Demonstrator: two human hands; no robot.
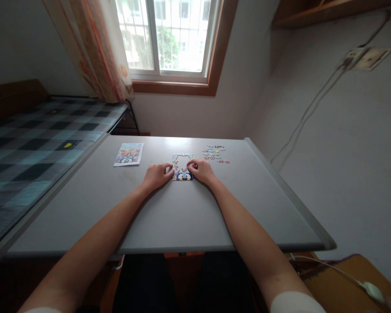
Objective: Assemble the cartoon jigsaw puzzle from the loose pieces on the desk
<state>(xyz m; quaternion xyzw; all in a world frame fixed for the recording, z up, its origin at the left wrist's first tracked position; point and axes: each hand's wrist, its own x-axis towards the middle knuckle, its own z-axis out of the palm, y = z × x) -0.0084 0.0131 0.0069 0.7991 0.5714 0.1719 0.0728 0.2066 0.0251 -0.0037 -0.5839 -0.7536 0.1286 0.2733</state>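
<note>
A small, partly built jigsaw puzzle (182, 166) lies in the middle of the grey table (169, 217); its border is joined and its bottom rows are filled. My left hand (157, 174) rests against the puzzle's left edge with fingers curled and fingertips touching it. My right hand (200, 170) presses on the puzzle's right edge, fingers bent down onto the pieces. Whether either hand pinches a loose piece is hidden. Several loose pieces (215, 154) are scattered to the right of the puzzle.
A colourful reference picture card (129, 154) lies flat at the table's far left. A bed with a checked cover (35, 143) stands to the left. A window and curtain are behind. Cables run along the right wall, and a wooden stool (348, 282) is at lower right.
</note>
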